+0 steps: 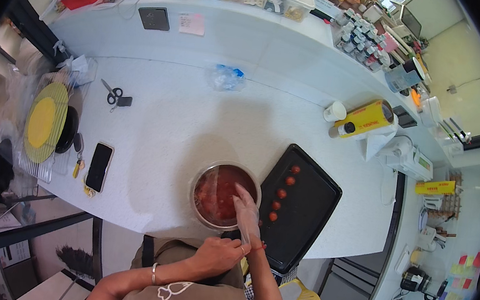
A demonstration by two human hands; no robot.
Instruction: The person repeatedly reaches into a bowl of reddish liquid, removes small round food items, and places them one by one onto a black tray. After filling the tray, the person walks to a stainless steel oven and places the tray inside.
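Note:
A clear plastic glove covers my right hand (247, 213), whose spread fingers hang over the metal bowl (193, 198) and hold nothing. Inside the bowl is a wet red mixture (221, 194) with lumps in it; whether my fingertips touch it, I cannot tell. My bare left hand (219, 254) pinches the cuff of the glove (246, 242) at my right wrist. Directly right of the bowl lies a black baking tray (298, 219), set at a slant. Several small red balls (281, 194) form a row along its left side.
On the left are a phone (99, 167), scissors (113, 94) and a wire rack with a yellow round mat (43, 121). A crumpled clear plastic bag (227, 77) lies at the back. A paper cup (336, 111) and a yellow box (365, 119) stand back right. The tray overhangs the table's front edge.

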